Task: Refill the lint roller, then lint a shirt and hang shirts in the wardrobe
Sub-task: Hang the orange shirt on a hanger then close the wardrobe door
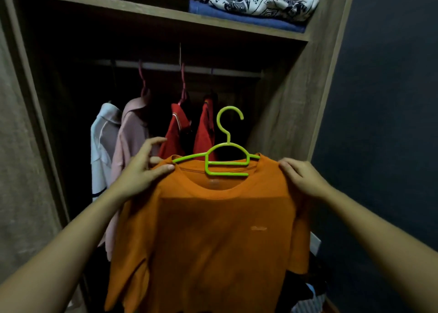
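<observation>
An orange T-shirt (213, 229) hangs on a lime-green plastic hanger (227, 161) held up in front of the open wardrobe. My left hand (144, 170) pinches the shirt's left shoulder between thumb and fingers. My right hand (301, 177) grips the right shoulder, fingers curled over the fabric. The hanger's hook (230, 118) points up, free in the air, below the wardrobe rail (237, 72). No lint roller is in view.
On the rail hang a white shirt (103, 147), a pink shirt (130, 142) and two red shirts (175, 132). Folded blue and patterned cloth (258, 7) lies on the upper shelf. Wardrobe side panels stand left and right; a dark wall (384, 123) is at right.
</observation>
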### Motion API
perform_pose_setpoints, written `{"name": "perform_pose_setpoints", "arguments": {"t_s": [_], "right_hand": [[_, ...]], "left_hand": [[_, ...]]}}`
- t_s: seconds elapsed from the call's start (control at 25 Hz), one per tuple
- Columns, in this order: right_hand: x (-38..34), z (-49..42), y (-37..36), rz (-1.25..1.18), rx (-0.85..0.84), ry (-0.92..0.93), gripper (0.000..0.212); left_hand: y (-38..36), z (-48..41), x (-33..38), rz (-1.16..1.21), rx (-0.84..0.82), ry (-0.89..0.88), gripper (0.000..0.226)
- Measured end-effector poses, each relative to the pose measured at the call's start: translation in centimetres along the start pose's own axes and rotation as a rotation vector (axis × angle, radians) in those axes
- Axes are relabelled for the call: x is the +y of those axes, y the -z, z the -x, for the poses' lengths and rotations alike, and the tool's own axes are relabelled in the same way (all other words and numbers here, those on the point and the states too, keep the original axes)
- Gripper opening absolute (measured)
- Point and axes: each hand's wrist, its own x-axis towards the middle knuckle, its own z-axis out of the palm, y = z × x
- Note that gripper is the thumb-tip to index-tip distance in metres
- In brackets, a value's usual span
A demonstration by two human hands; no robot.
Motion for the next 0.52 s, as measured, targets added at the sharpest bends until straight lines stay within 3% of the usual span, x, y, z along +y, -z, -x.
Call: {"name": "perform_pose_setpoints", "arguments": {"t_s": [0.12, 0.2, 0.36, 0.44, 0.52], "right_hand": [[0.4, -0.3, -1.8, -0.240, 0.099, -0.137, 0.033], [0.5, -0.9, -1.8, -0.298, 0.116, -0.195, 0.031], [-1.1, -3.1, -0.9, -0.151, 0.164, -0.080, 0.020], [-3.5, -4.4, -1.6, -0.143, 0.216, 0.035, 0.021], [-6.1, -5.3, -2.8, -0.276, 0.123, -0.005, 0.007]], "left_hand": [[1.6, -0.5, 1.9, -0.006, -0.254, 0.110, 0.061], [2.6, -0.5, 2.7, -0.002, -0.305, 0.149, 0.063], [0.5, 0.6, 4.2, 0.082, -0.003, 0.180, 0.034], [-2.4, 0.5, 5.0, -0.108, 0.158, 0.171, 0.017], [-5.6, 0.2, 6.4, -0.321, 0.244, 0.148, 0.013]]}}
